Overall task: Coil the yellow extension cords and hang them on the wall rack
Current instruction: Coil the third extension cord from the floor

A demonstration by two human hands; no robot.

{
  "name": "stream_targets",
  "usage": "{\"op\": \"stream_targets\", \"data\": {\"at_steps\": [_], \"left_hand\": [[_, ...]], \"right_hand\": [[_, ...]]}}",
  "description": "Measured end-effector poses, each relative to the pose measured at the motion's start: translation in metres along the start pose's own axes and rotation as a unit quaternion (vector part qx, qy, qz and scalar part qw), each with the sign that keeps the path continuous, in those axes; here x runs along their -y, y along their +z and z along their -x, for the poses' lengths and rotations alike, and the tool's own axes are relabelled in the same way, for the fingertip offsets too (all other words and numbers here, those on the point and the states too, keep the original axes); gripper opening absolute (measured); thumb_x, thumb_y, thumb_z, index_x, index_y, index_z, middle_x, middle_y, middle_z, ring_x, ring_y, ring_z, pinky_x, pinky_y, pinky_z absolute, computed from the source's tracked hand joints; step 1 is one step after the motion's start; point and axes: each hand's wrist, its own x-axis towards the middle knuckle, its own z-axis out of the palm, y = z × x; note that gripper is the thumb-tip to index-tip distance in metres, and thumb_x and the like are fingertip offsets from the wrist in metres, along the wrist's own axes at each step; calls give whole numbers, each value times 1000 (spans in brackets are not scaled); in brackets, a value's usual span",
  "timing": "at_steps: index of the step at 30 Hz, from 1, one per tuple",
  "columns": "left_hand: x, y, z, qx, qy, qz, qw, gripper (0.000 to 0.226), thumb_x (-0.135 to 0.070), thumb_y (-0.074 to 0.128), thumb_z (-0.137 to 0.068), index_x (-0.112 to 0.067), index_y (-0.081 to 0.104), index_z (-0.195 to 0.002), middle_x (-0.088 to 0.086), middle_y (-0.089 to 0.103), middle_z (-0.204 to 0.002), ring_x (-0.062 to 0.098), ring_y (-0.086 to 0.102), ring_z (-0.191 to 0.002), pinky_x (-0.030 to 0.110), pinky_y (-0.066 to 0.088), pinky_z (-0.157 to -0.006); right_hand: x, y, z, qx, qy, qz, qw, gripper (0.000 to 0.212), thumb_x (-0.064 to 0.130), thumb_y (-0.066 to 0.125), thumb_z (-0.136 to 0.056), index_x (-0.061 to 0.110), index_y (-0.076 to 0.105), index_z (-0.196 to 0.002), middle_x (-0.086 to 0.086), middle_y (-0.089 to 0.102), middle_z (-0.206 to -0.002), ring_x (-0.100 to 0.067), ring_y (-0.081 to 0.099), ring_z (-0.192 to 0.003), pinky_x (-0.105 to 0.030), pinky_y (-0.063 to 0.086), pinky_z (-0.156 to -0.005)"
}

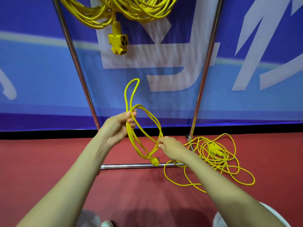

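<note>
Head view: left hand (118,126) grips looped yellow cord (131,136); right hand (170,147) pinches its strand.

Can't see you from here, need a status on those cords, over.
Left hand grips the started coil, right hand pinches it lower down. Loose cord heaped on floor. Trails across the rack's base bar.

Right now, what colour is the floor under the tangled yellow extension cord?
Red floor, clearest in the head view.
</note>
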Motion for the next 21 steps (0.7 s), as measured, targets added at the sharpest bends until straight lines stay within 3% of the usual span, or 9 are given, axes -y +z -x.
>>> {"op": "stream_targets", "data": {"at_steps": [4,8,12,14,17,19,21], "left_hand": [[-5,-9,-4,-31,15,-24,999,22,-5,37,-100,1,58,-98,6,68,-84,3,44,-45,15,42,-47],[-3,-23,-7,-53,-29,-179,982,24,-5,36,-101,-5,58,-92,5,59,-80,3,43,-45,15,39,-49],[12,-24,-7,-40,-51,-367,928,29,-4,39,-101,-6,59,-80,3,50,-70,9,39,-52,19,33,-52],[17,-25,-5,-6,-58,-437,898,24,-2,47,-97,-7,61,-78,3,46,-66,13,36,-57,23,30,-56],[21,-24,-2,57,-66,-502,861,14,2,52,-93,-5,57,-82,0,40,-61,13,35,-58,20,31,-55],[25,-19,1,96,-52,-535,838,10,3,51,-93,-2,59,-90,-1,40,-63,8,36,-56,16,33,-55],[31,-13,2,127,-35,-564,815,12,2,51,-94,3,62,-97,-2,42,-66,3,37,-54,15,34,-57]], "right_hand": [[-4,-14,4,-62,-27,-45,997,20,26,33,-102,13,48,-106,-11,51,-99,-34,53,-99,-41,42,-84],[2,-42,12,-198,-41,-181,962,16,25,32,-102,20,46,-95,-9,52,-91,-27,55,-78,-36,41,-77],[8,-65,20,-277,-70,-192,939,23,21,37,-102,14,56,-111,-6,50,-98,-19,49,-90,-24,31,-76],[8,-68,20,-290,-85,-192,934,22,9,42,-98,7,53,-118,-3,48,-105,-18,50,-100,-17,32,-82],[7,-69,21,-295,-111,-162,935,24,-4,41,-93,0,53,-113,-3,42,-108,-23,51,-102,-11,29,-85],[6,-70,23,-289,-136,-148,936,24,4,45,-97,7,58,-117,-2,45,-106,-23,54,-97,-20,37,-89],[5,-72,25,-276,-126,-118,946,26,20,44,-100,23,55,-123,1,53,-99,-24,56,-89,-39,47,-83]]}}
